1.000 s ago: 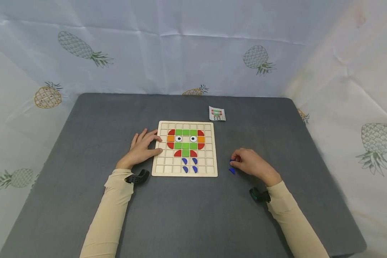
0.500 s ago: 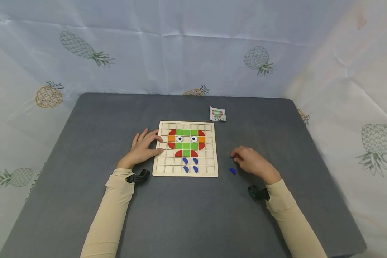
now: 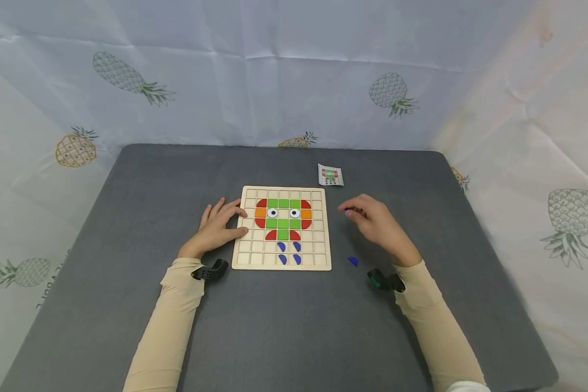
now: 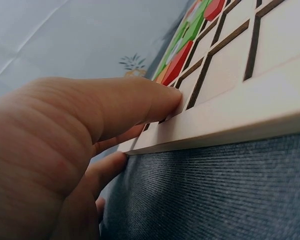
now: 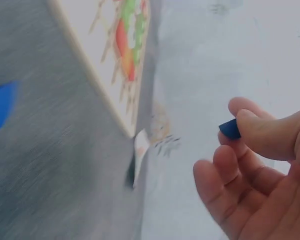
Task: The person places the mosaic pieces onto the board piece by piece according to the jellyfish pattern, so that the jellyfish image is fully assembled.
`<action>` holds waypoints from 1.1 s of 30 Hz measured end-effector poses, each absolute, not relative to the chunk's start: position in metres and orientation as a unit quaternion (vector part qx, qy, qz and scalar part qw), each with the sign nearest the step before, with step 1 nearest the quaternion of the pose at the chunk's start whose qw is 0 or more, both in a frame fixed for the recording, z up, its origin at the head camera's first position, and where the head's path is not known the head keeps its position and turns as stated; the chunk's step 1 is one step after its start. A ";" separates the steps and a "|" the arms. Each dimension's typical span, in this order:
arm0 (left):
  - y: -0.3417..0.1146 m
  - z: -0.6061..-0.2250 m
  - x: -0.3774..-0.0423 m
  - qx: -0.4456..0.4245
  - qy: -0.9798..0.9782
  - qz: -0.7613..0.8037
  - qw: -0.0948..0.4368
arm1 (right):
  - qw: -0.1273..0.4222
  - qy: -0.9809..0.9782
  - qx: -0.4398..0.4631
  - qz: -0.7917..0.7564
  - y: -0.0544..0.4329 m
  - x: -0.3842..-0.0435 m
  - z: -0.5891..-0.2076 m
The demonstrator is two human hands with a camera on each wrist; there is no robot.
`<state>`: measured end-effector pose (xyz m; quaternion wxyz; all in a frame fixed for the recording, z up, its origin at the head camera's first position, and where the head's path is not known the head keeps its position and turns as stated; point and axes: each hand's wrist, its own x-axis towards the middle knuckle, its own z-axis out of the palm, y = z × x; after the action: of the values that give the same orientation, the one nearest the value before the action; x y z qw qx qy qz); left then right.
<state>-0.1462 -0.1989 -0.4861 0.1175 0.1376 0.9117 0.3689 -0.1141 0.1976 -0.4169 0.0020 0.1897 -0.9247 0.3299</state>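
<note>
My left hand [image 3: 214, 228] rests on the left edge of a wooden grid board [image 3: 316, 261], thumb and fingertips on its rim. Coloured tiles on the board form a figure: green squares [image 3: 282, 223], red rounded pieces [image 3: 261, 203], orange squares and two eye tiles [image 3: 272, 213]. Several blue pieces with one curved side [image 3: 281, 259] lie in the cells below. To the right of the board, my right hand [image 3: 379, 226] pinches a small blue piece [image 5: 230, 129] between thumb and index finger, lifted off the table. One more blue piece [image 3: 353, 261] lies on the table below that hand.
A small printed card [image 3: 330, 175] showing a similar coloured figure lies behind the board's right corner. The dark grey table [image 3: 274, 326] reaches to a pineapple-print curtain [image 3: 255, 92] at the back and sides.
My right hand has picked a blue piece up off the table and carried it away from me and slightly left. My left hand stays on the board's edge.
</note>
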 end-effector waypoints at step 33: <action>-0.199 -0.484 -0.145 0.136 0.916 0.359 0.112 | -0.135 -0.876 0.219 0.407 0.086 -0.143 -0.419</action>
<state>-0.1454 -0.1990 -0.4841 0.1120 0.1362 0.9164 0.3594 -0.1428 0.0855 -0.4195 -0.1352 0.2193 -0.8761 0.4074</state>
